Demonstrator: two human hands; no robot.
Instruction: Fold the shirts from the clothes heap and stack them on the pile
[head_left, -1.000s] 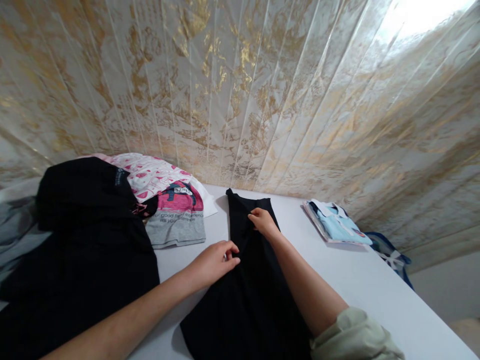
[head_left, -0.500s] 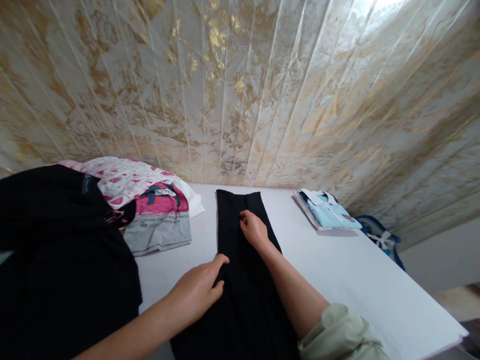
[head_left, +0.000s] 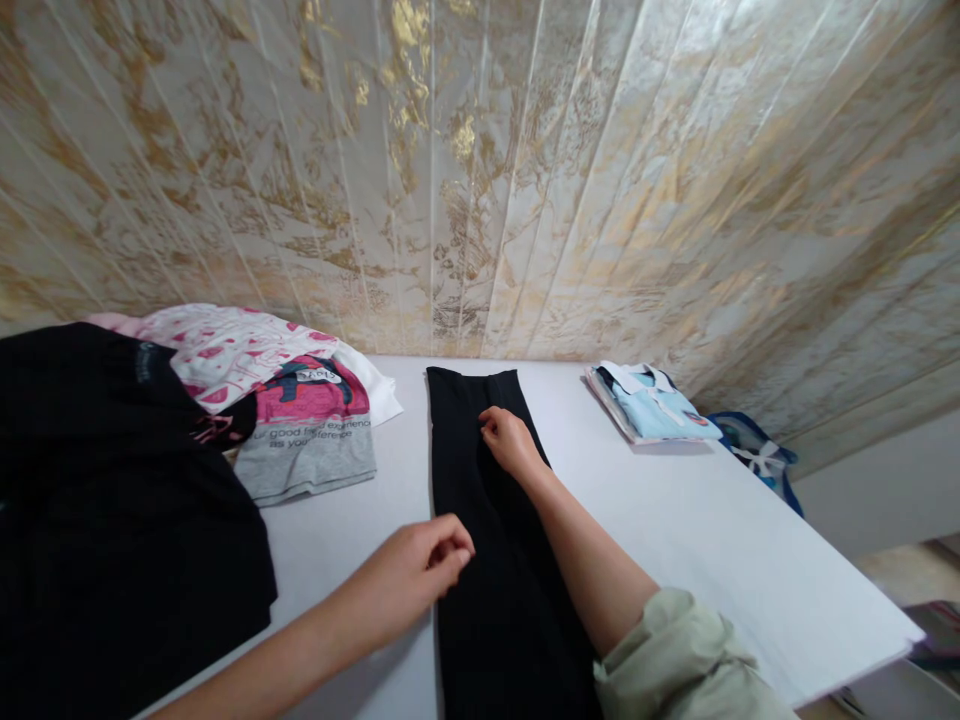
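Note:
Black trousers [head_left: 480, 620] lie lengthwise over the white table, folded into a long narrow strip that reaches towards the back edge. My right hand [head_left: 514, 443] rests on their upper part, fingers curled in a pinch at the cloth. Lower down, along the left edge, my left hand [head_left: 427, 560] is closed with thumb and fingertips together over the black fabric. How much cloth lies between the fingertips is hard to see. The near end of the trousers runs out of view at the bottom.
On the left are a large black garment [head_left: 127, 530], a grey printed T-shirt [head_left: 311, 455] and a white-and-pink patterned garment [head_left: 225, 350]. A folded stack with a light blue collared shirt [head_left: 660, 405] sits at the right back. Behind the white table [head_left: 705, 540] hangs a gold-patterned curtain [head_left: 480, 180].
My left hand has closed from spread thumb and finger into a pinch and shifted slightly right. The trousers' lower left edge has moved right, narrowing the strip. My right hand stays nearly in place.

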